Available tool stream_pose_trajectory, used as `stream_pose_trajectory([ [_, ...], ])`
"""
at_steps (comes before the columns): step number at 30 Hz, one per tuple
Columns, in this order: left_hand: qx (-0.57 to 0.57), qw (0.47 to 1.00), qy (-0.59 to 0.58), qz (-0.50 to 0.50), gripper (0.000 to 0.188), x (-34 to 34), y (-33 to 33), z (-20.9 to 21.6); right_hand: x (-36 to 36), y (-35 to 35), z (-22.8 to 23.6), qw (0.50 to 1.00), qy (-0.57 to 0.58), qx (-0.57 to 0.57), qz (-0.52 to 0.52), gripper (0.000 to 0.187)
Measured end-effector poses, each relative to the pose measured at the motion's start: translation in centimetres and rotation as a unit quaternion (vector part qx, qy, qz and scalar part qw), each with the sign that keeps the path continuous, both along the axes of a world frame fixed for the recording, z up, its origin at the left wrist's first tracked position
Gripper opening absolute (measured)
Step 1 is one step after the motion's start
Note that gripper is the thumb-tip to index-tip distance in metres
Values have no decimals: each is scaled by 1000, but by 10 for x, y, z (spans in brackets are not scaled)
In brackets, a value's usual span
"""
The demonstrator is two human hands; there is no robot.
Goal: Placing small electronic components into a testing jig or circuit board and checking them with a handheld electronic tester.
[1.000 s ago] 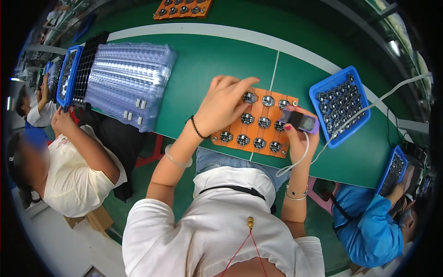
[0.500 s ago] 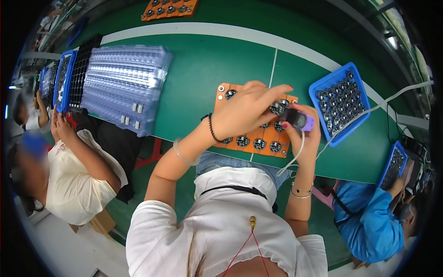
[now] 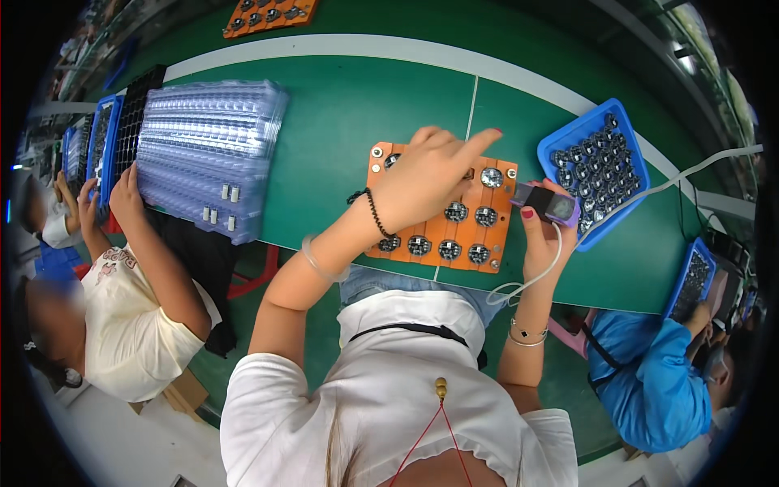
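An orange tray with rows of round dark components lies on the green table in front of me. My left hand is over its upper middle, one finger stretched out to the right and the others curled. Its thumb side and any piece under it are hidden. A round component sits in the tray's upper right place, just right of that hand. Beside the tray's right edge, my right hand is closed around a small purple-and-black handheld device with a white cable.
A blue bin of similar components stands at the right, a thick pale cable crossing its edge. Stacked clear plastic trays lie on the left. Another orange tray is at the far side. People sit at both sides.
My left hand has drawn back left from the device, and a component now shows in the tray's upper right place. The device in my right hand has moved right. The view has shifted slightly.
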State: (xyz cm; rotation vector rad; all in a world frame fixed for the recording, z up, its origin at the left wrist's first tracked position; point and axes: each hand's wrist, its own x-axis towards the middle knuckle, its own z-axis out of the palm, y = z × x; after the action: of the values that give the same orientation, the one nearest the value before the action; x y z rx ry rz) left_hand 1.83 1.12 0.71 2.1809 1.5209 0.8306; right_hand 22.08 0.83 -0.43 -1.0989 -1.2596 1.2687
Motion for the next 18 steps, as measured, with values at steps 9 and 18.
stream_pose_trajectory([
  [9, 22, 997, 29, -68, 54, 21, 12, -7, 5, 2, 3, 998, -55, 25, 18, 55],
  [18, -45, 997, -1, -65, 62, 28, 7, -3, 3, 3, -1, 995, -72, 64, 24, 54],
])
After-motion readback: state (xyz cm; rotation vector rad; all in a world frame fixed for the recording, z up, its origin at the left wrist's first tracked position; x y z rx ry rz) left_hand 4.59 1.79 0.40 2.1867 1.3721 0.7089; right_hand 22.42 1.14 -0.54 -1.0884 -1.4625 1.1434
